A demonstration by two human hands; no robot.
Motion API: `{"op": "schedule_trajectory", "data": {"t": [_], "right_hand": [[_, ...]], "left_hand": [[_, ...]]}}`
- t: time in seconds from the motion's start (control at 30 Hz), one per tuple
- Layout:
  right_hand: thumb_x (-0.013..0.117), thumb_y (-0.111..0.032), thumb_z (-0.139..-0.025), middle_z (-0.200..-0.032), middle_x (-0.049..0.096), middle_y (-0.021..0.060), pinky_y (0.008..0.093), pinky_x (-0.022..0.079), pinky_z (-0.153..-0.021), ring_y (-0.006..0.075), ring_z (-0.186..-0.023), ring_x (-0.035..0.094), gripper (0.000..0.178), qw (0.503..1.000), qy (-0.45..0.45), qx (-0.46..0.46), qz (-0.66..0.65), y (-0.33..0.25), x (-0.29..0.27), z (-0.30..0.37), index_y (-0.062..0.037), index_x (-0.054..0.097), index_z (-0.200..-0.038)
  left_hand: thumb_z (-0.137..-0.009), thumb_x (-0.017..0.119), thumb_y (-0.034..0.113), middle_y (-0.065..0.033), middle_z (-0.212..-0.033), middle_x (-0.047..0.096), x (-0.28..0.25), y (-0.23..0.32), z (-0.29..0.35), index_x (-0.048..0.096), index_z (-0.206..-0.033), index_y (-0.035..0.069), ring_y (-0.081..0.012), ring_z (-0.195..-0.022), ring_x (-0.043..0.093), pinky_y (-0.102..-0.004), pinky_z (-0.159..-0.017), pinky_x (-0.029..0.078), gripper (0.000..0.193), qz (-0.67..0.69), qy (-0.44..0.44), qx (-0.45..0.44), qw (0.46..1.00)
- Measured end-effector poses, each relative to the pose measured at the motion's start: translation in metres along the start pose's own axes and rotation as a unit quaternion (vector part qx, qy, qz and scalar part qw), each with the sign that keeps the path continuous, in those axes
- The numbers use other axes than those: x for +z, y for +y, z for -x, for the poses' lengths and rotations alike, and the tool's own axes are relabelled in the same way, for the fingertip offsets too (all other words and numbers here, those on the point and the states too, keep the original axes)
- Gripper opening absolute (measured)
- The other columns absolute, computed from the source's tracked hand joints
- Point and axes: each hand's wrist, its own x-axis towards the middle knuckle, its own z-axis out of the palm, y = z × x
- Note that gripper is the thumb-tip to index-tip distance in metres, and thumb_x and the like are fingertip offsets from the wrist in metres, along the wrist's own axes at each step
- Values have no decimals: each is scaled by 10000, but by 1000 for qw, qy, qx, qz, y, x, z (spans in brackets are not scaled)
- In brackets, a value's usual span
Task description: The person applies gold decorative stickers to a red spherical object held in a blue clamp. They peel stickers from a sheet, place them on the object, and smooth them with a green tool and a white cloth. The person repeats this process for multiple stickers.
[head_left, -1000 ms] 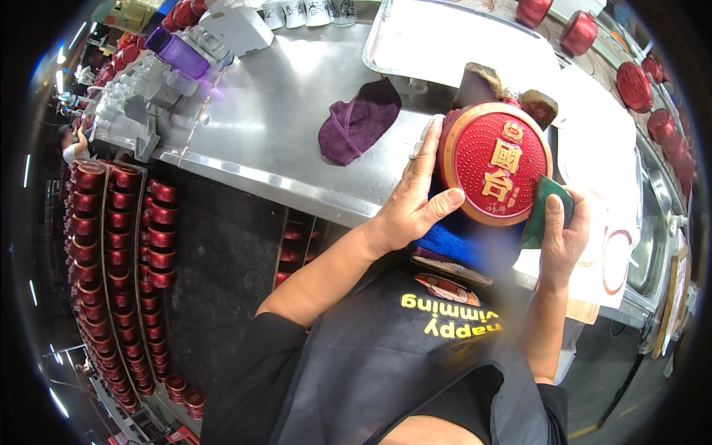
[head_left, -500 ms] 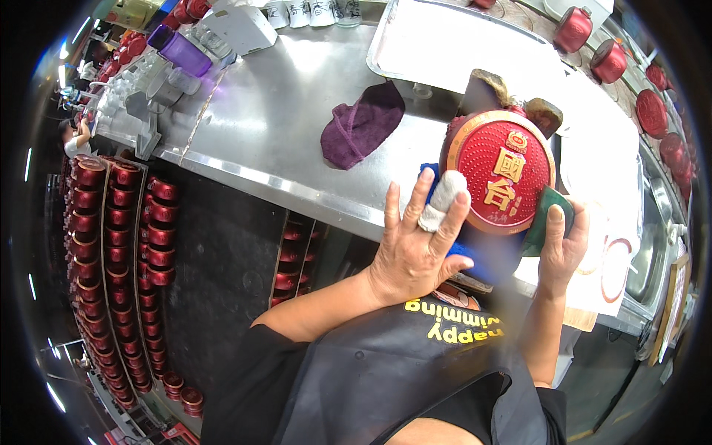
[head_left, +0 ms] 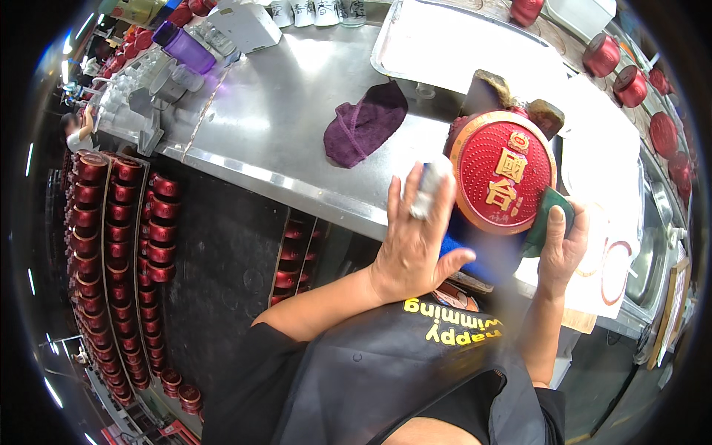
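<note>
A round red bottle (head_left: 486, 169) with a gold rim and raised gold characters stands upright, its flat face toward me, against two brown-tipped blocks (head_left: 545, 117). My right hand (head_left: 561, 248) pinches a dark green sheet (head_left: 547, 216), cloth or abrasive, against the bottle's lower right edge. To the left of the bottle is my left hand (head_left: 417, 241), open with fingers stretched and holding nothing visible. White wrapping (head_left: 424, 199) covers one of its fingers, which is smeared by motion. A blue cloth (head_left: 469, 259) shows below the bottle, partly hidden.
On the metal bench (head_left: 274, 119) lies a crumpled purple cloth (head_left: 365, 124). A white tray (head_left: 380, 46) is at the back, with several red bottles (head_left: 601, 53) at the right. A purple bottle (head_left: 183, 47) stands back left. Racks of red bottles (head_left: 126, 215) fill the left; a sink (head_left: 647, 259) is at right.
My left hand has drawn a little left, its wrapped finger away from the bottle's edge. My right hand keeps its place on the green sheet.
</note>
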Motion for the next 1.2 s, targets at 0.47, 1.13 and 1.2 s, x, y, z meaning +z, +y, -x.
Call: {"op": "schedule_trajectory", "data": {"t": [0.47, 1.13, 1.2], "right_hand": [[656, -216, -1044, -960, 595, -8, 205, 444, -764, 62, -845, 524, 241, 1000, -17, 1, -14, 4, -1, 1, -11, 587, -1151], [642, -214, -1051, -995, 589, 2, 226, 433, -841, 82, -905, 524, 232, 999, -19, 18, -26, 10, -5, 2, -11, 594, -1154], [643, -215, -1051, -995, 590, 3, 225, 432, -843, 83, -907, 525, 230, 999, -18, 21, -29, 11, -5, 3, -13, 596, -1153]], "left_hand": [[-989, 681, 346, -338, -1608, 263, 10, -20, -37, 33, -1602, -100, -436, -1501, 281, -487, -1239, 212, 997, 402, 9, -158, 902], [-1068, 568, 334, -302, -1641, 238, 14, -25, -32, 74, -1618, -68, -380, -1532, 256, -439, -1247, 212, 842, 509, 30, -152, 847], [-1070, 566, 327, -298, -1646, 230, 15, -25, -32, 74, -1620, -65, -371, -1540, 243, -432, -1250, 206, 835, 499, 23, -148, 854]]}}
